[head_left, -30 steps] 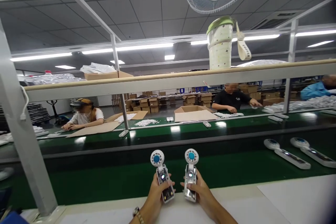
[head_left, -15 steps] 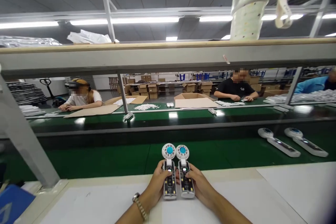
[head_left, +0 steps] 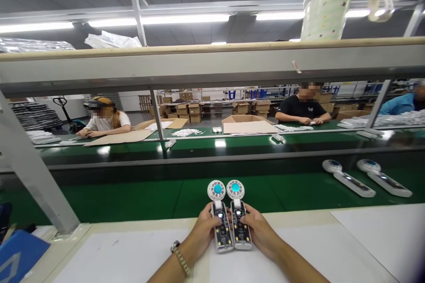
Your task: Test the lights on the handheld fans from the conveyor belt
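Low in the middle of the head view, my left hand (head_left: pixel 203 231) is closed around a small handheld fan (head_left: pixel 223 233), with the thumb on its dark front. My right hand (head_left: pixel 261 231) grips a second handheld fan (head_left: pixel 241 232) the same way. Both fans stand side by side, heads up, close together above the white worktop. Each has a round white head with a bright blue centre. Circuit parts and a small light show on each body. The fingers behind the fans are mostly hidden.
On the green conveyor belt (head_left: pixel 139 194), two more fans (head_left: pixel 353 184) (head_left: pixel 388 183) lie at the right. A metal post (head_left: pixel 36 168) and a blue bin (head_left: pixel 21 254) stand left. A shelf beam (head_left: pixel 199 64) crosses above. Co-workers sit across the line, near cardboard (head_left: pixel 252 127) and white parts (head_left: pixel 187 132).
Both held fans have shifted slightly right in view and lean a little more, their lower ends closer together. The two fans on the belt have slid a little left.
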The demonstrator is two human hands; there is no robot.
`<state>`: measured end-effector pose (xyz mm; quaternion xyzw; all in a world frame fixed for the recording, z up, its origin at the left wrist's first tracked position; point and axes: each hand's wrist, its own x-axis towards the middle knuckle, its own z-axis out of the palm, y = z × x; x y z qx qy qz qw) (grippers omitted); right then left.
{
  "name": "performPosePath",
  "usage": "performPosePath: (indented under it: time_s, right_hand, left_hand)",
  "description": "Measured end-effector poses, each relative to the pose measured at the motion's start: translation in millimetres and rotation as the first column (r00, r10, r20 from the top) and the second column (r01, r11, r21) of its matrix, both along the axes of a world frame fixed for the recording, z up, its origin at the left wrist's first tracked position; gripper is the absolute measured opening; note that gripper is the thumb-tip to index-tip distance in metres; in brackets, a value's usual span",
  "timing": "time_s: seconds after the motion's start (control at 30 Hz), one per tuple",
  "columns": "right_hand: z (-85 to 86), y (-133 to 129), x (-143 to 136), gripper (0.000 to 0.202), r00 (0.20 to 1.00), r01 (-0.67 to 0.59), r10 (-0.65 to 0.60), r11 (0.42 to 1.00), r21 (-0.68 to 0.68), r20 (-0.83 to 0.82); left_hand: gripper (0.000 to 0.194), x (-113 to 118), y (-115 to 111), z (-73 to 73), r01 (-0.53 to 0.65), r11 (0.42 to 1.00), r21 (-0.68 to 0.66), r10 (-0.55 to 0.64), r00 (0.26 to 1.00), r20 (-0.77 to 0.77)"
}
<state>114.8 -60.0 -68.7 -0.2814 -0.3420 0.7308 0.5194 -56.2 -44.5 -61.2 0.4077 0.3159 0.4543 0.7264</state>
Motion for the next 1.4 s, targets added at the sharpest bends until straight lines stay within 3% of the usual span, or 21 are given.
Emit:
performPosePath:
  time_s: [0.6, 1.0, 1.4]
  right_hand:
    - [9.2, -2.1, -1.5, 0.051, 0.998, 0.009, -0.008, 1.000, -0.019, 0.068]
    - [8.4, -0.4, -4.5, 0.039, 0.996, 0.042, -0.044, 0.999, 0.020, 0.084]
    - [1.6, 2.8, -4.0, 0.046, 0.995, 0.042, -0.044, 0.999, 0.020, 0.087]
  left_hand:
    - [0.044, -1.2, -2.6, 4.2, 0.036, 0.998, 0.051, -0.033, 0.998, -0.051]
    - [0.043, -0.9, -4.7, 8.0, 0.053, 0.997, 0.049, -0.049, 0.995, -0.083]
    - [0.042, 0.5, -9.6, 16.9, 0.041, 0.999, 0.034, -0.037, 0.995, -0.094]
